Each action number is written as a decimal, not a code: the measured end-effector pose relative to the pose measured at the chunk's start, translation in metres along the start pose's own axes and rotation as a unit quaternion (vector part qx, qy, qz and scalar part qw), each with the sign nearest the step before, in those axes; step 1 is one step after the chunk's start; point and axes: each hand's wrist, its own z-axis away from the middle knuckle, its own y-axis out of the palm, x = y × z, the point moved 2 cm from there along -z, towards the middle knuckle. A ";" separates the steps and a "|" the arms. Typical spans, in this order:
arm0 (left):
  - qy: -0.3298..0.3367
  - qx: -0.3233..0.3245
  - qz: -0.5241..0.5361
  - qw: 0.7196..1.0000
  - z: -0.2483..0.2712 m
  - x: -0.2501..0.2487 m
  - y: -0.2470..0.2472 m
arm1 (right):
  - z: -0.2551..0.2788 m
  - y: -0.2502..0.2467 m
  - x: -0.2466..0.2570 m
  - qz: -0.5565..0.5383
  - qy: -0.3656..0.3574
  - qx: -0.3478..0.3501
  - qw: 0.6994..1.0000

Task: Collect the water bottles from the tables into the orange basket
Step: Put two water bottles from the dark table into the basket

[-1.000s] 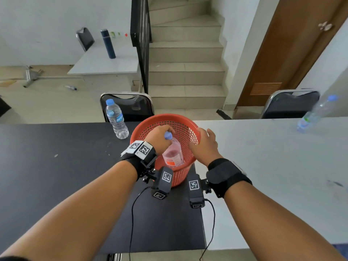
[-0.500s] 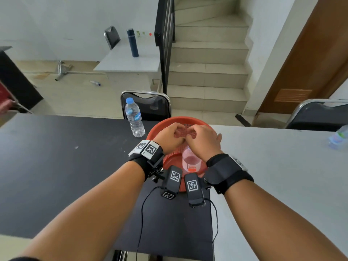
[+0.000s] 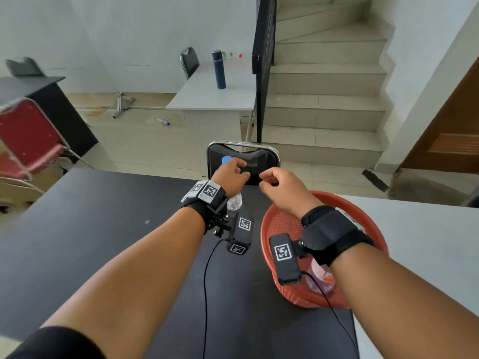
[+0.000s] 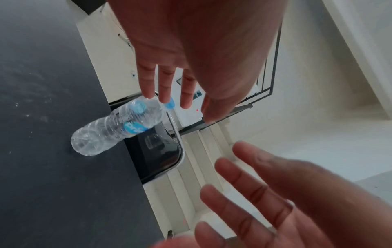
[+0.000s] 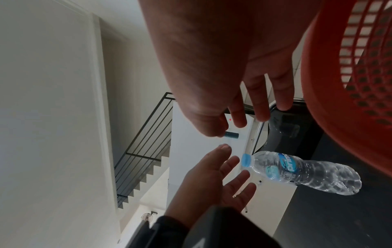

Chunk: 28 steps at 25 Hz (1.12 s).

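- the clear water bottle (image 4: 115,128) stands upright on the black table (image 3: 90,229), near its far edge, with its blue cap (image 5: 246,160) at the top.
- the left hand (image 3: 230,174) is right over it. in the head view the hand hides most of the bottle, so only the cap beside the knuckles and the base under the wrist show.
- the left wrist view shows those fingers (image 4: 164,85) straight and spread, tips about level with the bottle's neck, not yet touching it. that hand holds nothing.
- the right hand (image 3: 282,189) hangs just to the right of the left one, above the far rim of the orange basket (image 3: 269,224), fingers loose and slightly bent, also holding nothing.
- what matters here: the bottle's long axis runs straight up and down, and it sits below and a little ahead of the left fingertips. the left hand is clearly the nearer one, so i'd guess it makes the grab, closing around the neck or shoulder.
- the basket sits on the table just to the right of the bottle, so the carry should be short. a pinkish bottle (image 3: 320,277) already lies inside it.
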 end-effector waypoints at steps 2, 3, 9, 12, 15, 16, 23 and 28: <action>-0.013 -0.006 -0.012 1.000 0.002 0.001 0.006 | 0.006 -0.003 -0.009 -0.018 0.011 0.005 1.000; -0.018 -0.010 -0.020 1.000 0.003 0.002 0.008 | 0.008 -0.005 -0.013 -0.026 0.017 0.006 0.999; -0.035 -0.027 -0.129 0.991 0.010 0.000 -0.006 | 0.011 -0.012 -0.013 -0.072 0.036 0.006 0.997; -0.036 -0.009 -0.158 0.987 0.013 -0.001 -0.019 | 0.011 -0.014 -0.003 -0.099 0.030 -0.004 0.995; -0.021 -0.024 -0.126 0.992 0.019 0.005 -0.019 | 0.017 -0.013 -0.002 -0.102 0.036 -0.012 0.994; -0.013 -0.038 -0.112 0.993 0.021 0.006 -0.019 | 0.020 -0.013 -0.002 -0.104 0.038 -0.015 0.994; 0.069 -0.066 -0.068 0.993 0.039 -0.007 -0.024 | 0.039 -0.007 0.009 -0.137 0.065 -0.040 0.988; 0.156 -0.075 -0.002 0.985 0.049 -0.054 -0.037 | 0.045 -0.018 0.023 -0.222 0.085 -0.087 0.968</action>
